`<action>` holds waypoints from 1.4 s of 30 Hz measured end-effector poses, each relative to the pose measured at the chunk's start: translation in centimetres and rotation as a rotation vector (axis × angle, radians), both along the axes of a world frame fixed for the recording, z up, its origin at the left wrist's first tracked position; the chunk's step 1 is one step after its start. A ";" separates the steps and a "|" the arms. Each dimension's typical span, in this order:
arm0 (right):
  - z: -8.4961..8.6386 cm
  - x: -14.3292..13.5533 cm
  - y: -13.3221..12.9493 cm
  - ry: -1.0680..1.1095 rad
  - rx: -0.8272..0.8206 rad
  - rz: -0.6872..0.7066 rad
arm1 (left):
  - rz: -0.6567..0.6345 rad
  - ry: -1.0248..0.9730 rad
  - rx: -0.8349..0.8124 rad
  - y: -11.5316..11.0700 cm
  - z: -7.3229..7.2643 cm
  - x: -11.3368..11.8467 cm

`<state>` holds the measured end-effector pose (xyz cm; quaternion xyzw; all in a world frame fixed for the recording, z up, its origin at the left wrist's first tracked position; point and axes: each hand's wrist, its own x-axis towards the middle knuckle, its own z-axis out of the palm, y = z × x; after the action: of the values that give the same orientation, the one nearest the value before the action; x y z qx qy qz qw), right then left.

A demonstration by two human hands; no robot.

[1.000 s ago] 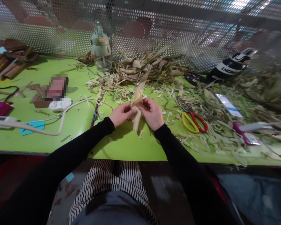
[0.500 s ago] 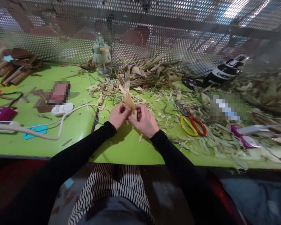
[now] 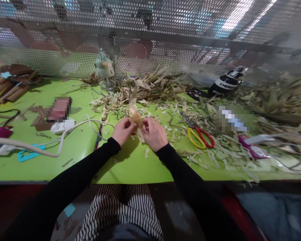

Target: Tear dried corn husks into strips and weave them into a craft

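Left hand (image 3: 122,131) and right hand (image 3: 153,134) both pinched one dried husk strip (image 3: 136,117) at frame centre, just above the green worktop (image 3: 130,160). Strip appeared partly folded, upper end loose. Trimmings (image 3: 165,110) littered behind; scissors (image 3: 200,137) lay unused right of centre.

Lime-green table (image 3: 130,167), tan husk (image 3: 136,117)
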<state>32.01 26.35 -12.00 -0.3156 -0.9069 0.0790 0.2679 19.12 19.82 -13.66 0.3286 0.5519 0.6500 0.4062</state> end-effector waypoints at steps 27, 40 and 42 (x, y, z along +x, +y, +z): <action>-0.3 0.3 1.4 0.342 -0.592 0.140 | -0.048 -0.231 -0.017 -0.4 0.4 0.2; -0.6 0.4 2.1 0.430 -0.650 0.164 | -0.047 -0.252 -0.100 -0.2 0.4 0.2; -0.3 0.4 1.9 0.438 -0.567 0.163 | -0.040 -0.262 -0.108 -0.2 0.4 0.3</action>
<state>32.42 28.27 -12.33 -0.2795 -0.7922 0.4141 0.3506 19.40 19.61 -13.29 0.2296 0.5217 0.6485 0.5045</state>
